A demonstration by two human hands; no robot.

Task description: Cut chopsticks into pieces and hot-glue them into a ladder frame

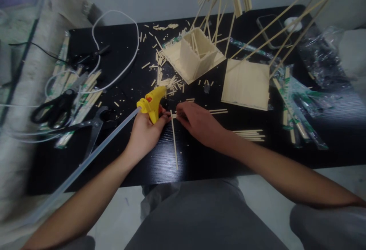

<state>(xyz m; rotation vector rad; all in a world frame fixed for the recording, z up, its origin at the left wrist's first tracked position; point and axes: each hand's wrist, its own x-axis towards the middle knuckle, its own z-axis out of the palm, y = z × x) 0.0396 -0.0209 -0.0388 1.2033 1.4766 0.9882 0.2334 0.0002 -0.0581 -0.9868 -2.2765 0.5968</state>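
Note:
My left hand (145, 129) is closed around a yellow hot glue gun (153, 100), from whose back a long translucent glue stick (105, 149) runs toward the lower left. Its thumb and fingertips come close to a thin wooden stick (174, 141) that lies lengthwise on the table. Just right of that stick, my right hand (197, 122) is closed, fingertips pinching a short wooden piece (174, 116) that meets the stick near its far end. The right fingers partly hide this piece. More sticks (219, 111) show beyond the right hand.
Behind stand a wooden box on a square base (197, 57) and a square panel with tall sticks (246, 86). Scissors (58, 107), pliers (95, 124) and a white cable (137, 40) lie left. Several sticks (248, 135) and plastic-wrapped bundles (297, 108) are at right.

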